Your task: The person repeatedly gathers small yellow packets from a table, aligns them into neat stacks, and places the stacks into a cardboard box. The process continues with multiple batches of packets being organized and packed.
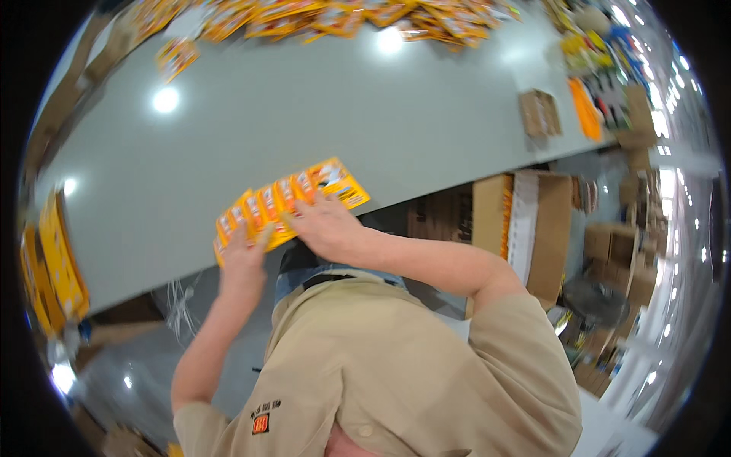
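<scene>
A fanned row of flat yellow-and-orange printed packets (268, 203) lies overlapped along the near edge of the grey table (320, 108). My left hand (244, 260) rests on the left part of the row, its fingers and thumb spread over the packets. On the right part lies my right hand (328, 225), fingers apart and touching the packets from above. The rightmost packet shows most of its printed face. Both palms hide the lower edges of several packets.
Heaped similar packets (337, 20) line the table's far side, with a single packet (177, 57) apart at left. Yellow sheets or packets (61, 257) stand at the left end. A small cardboard box (539, 113) sits at right. Below the edge stands an open carton (551, 240).
</scene>
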